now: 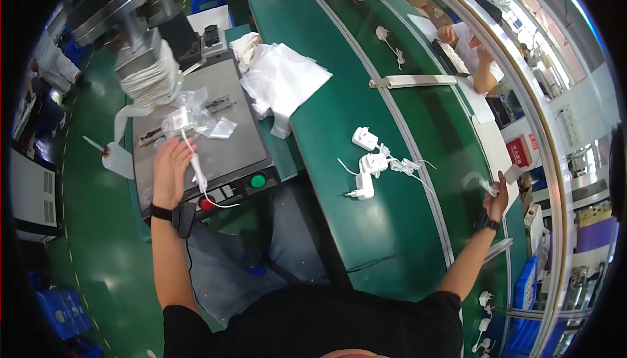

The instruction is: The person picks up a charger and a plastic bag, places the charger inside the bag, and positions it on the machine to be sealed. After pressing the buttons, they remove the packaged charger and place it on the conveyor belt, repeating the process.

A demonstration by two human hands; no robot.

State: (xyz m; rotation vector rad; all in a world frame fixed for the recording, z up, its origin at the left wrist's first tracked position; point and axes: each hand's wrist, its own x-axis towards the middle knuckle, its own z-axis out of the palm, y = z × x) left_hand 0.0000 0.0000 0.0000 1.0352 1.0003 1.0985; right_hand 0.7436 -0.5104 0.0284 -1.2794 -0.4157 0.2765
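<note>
My left hand (pixel 172 165) lies flat with fingers stretched out on the dark bed of a press machine (pixel 228 139). Beside its fingertips is a white power adapter (pixel 178 121) among clear plastic bags (pixel 199 113); its white cord (pixel 197 168) runs past the hand toward the front edge. Out to the far right, over the green belt, my right hand (pixel 498 200) is closed on a small white power adapter (pixel 486 185), blurred by motion. Several white power adapters (pixel 373 162) with bundled cords lie on the green table between my hands.
The press head (pixel 140 44) stands above the bed. A red button (pixel 206 204) and a green button (pixel 258 180) sit on its front. Clear plastic bags (pixel 284 77) are piled on the table's left side. Metal rails (pixel 418 142) edge the belt; across it, a person (pixel 477 51) sits.
</note>
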